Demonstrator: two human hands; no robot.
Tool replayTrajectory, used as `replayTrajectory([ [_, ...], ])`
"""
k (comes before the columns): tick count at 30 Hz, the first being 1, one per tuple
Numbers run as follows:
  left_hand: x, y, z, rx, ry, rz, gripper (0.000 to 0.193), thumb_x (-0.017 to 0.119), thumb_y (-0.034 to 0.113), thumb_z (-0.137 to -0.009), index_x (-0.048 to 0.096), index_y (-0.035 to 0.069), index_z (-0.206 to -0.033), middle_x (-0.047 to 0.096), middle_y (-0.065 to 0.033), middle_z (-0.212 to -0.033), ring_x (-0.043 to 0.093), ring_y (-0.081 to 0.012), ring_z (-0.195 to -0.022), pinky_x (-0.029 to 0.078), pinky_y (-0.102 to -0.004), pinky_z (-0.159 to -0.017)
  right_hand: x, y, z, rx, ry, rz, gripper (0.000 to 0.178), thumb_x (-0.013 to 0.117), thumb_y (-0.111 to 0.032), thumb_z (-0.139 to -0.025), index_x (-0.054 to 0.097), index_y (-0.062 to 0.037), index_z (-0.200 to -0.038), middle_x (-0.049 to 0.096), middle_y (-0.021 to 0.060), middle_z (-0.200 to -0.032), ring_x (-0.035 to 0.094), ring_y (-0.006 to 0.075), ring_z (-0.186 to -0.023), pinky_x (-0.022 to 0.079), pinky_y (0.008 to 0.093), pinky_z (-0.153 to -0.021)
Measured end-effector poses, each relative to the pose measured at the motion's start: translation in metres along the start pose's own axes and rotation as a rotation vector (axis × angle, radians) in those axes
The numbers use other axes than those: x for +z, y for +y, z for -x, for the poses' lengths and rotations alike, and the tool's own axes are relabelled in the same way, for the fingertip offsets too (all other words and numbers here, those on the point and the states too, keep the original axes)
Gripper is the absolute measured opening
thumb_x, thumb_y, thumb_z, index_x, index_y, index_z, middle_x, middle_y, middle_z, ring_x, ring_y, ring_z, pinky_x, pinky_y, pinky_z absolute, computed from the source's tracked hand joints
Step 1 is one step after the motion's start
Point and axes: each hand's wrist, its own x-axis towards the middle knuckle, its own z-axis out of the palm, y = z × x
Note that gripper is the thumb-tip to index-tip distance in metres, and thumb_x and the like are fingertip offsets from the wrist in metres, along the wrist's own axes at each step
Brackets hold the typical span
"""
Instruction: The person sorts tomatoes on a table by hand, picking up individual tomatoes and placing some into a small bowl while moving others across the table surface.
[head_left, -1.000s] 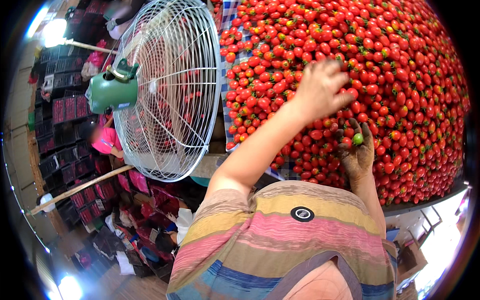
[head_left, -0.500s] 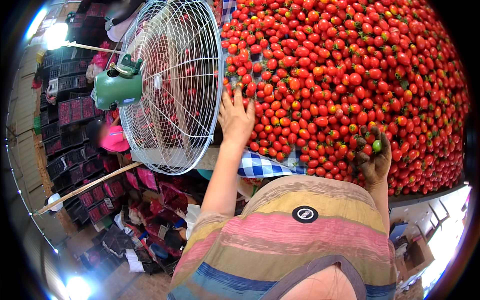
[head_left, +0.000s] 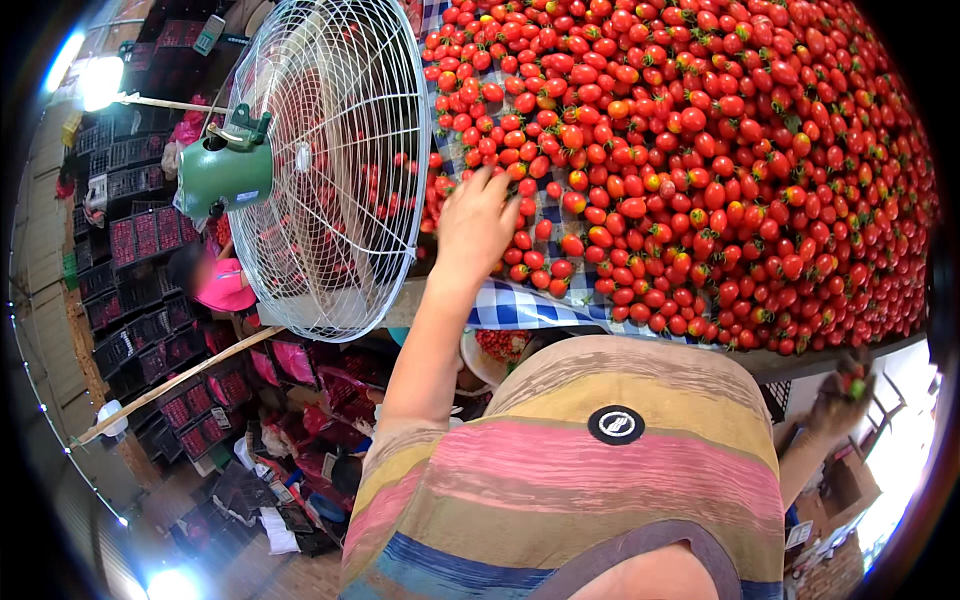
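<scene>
A wide heap of small red cherry tomatoes point(head_left: 690, 150), some tinged yellow and many with green stems, covers the table before me. My left hand point(head_left: 475, 222) lies at the heap's near left side, fingers apart and touching tomatoes, with nothing visibly gripped. Some fingertips are hidden against the fruit. Out past the table's right near edge is my right hand point(head_left: 840, 405), dark with dirt and smeared by motion. Its fingers are curled around small tomatoes point(head_left: 853, 384), of which a red patch and a green patch show.
Just left of my left hand stands a large wire-caged fan point(head_left: 330, 170) with a green motor. A blue-and-white checked cloth point(head_left: 530, 308) lies under the tomatoes. Beyond are a bowl of tomatoes point(head_left: 490, 350), stacked crates point(head_left: 150, 235) and a person in pink point(head_left: 225, 285). Cardboard boxes point(head_left: 850, 490) sit lower right.
My right hand has moved from the heap to the right, past the table edge, carrying tomatoes. My left hand shifted slightly; tomatoes near it have spread, baring more cloth.
</scene>
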Motion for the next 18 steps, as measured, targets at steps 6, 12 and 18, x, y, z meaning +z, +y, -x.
replayTrajectory([
  [6, 0.070, 0.088, -0.070, 0.168, 0.232, -0.204, 0.047, 0.063, 0.039, -0.093, 0.062, 0.011, -0.130, 0.056, -0.0198, -0.138, 0.051, -0.0338, -0.130, 0.045, -0.0609, -0.097, -0.315, -0.075, -0.002, -0.226, 0.317, 0.282, 0.046, 0.056, -0.023, -0.096, 0.052, 0.0031, -0.133, 0.061, 0.0193, -0.126, 0.060, 0.0266, -0.101, 0.050, 0.0391, -0.090],
  [12, 0.079, 0.057, -0.024, 0.265, 0.066, -0.079, 0.057, 0.061, 0.047, -0.093, 0.052, 0.024, -0.144, 0.045, -0.0149, -0.149, 0.037, -0.0325, -0.143, 0.027, -0.0676, -0.111, -0.360, -0.005, 0.048, -0.087, 0.733, 0.764, 0.053, 0.056, -0.034, -0.098, 0.051, -0.0035, -0.141, 0.059, 0.0166, -0.135, 0.057, 0.0328, -0.116, 0.050, 0.0485, -0.100],
  [18, 0.026, 0.006, 0.024, -0.007, 0.052, -0.182, 0.050, 0.076, 0.035, -0.083, 0.063, 0.021, -0.129, 0.050, -0.0177, -0.140, 0.042, -0.0414, -0.135, 0.030, -0.0641, -0.111, -0.100, -0.010, 0.008, -0.472, 0.880, 1.081, 0.052, 0.058, -0.032, -0.101, 0.052, -0.0017, -0.142, 0.057, 0.0157, -0.140, 0.059, 0.0313, -0.122, 0.052, 0.0419, -0.097],
])
